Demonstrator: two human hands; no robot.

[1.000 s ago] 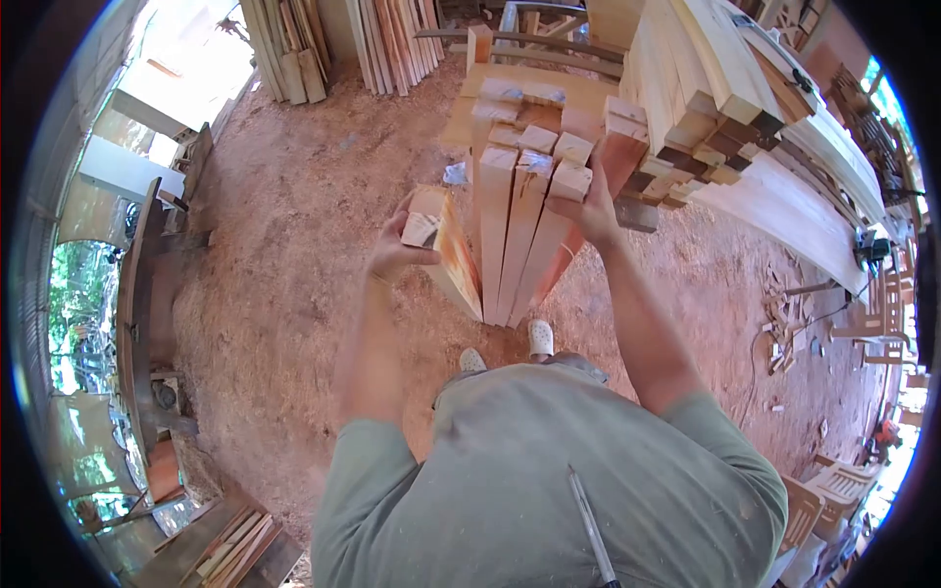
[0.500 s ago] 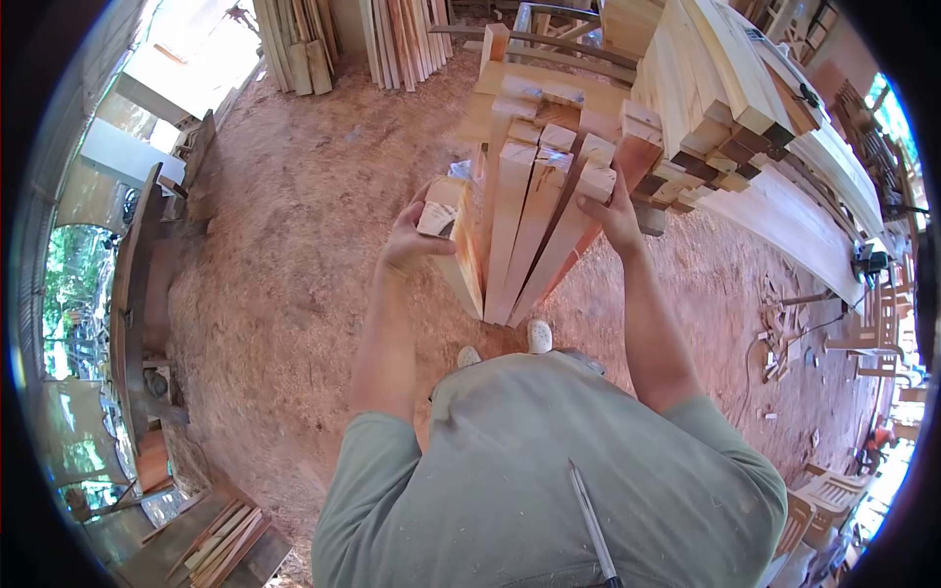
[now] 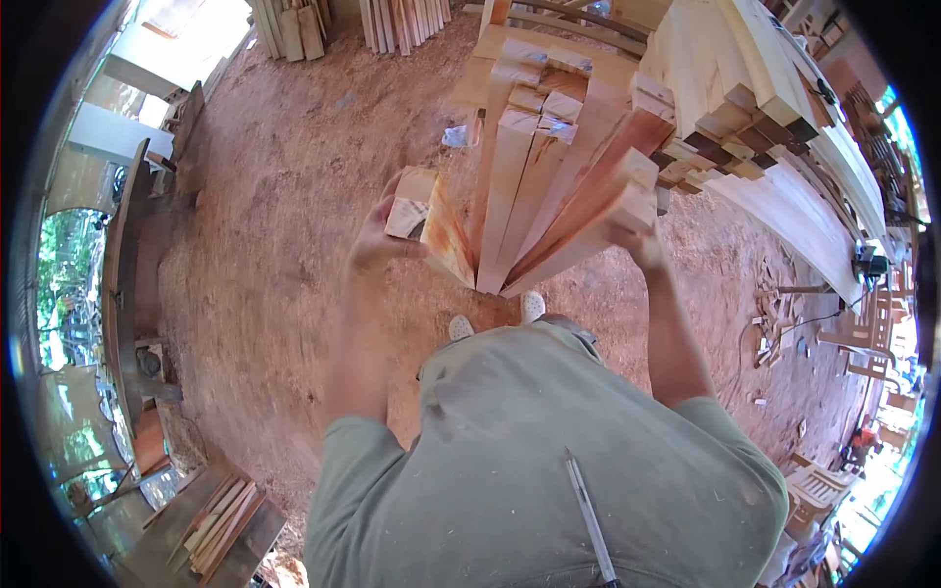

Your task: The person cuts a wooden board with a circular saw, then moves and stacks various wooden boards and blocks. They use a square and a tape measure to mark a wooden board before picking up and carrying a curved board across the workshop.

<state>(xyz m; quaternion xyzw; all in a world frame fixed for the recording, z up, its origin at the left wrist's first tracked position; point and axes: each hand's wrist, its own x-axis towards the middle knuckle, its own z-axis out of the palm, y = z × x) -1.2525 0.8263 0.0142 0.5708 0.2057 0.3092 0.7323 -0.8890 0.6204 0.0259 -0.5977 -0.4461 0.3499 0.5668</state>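
Several long wooden pieces (image 3: 517,191) stand on end in front of me, fanned out at their tops. On the left, my left hand (image 3: 380,233) grips the upper end of a piece with a dark mark (image 3: 412,208), which leans outward. My right hand (image 3: 637,238) is closed on the upper end of a pale wooden piece (image 3: 627,201) that tilts to the right. Between the hands, other upright pieces lean close together. The fingertips of my right hand are partly hidden behind the wood.
A large stack of boards (image 3: 730,93) lies at the upper right. Long planks (image 3: 397,24) stand at the top left. A bench with wood strips (image 3: 221,524) is at the lower left, a wooden chair (image 3: 821,488) at the lower right. My shoes (image 3: 532,307) are just below the wood.
My hands have moved apart. The right one has swung its wooden piece outward to the right, away from the middle pieces, and the left piece has shifted slightly left.
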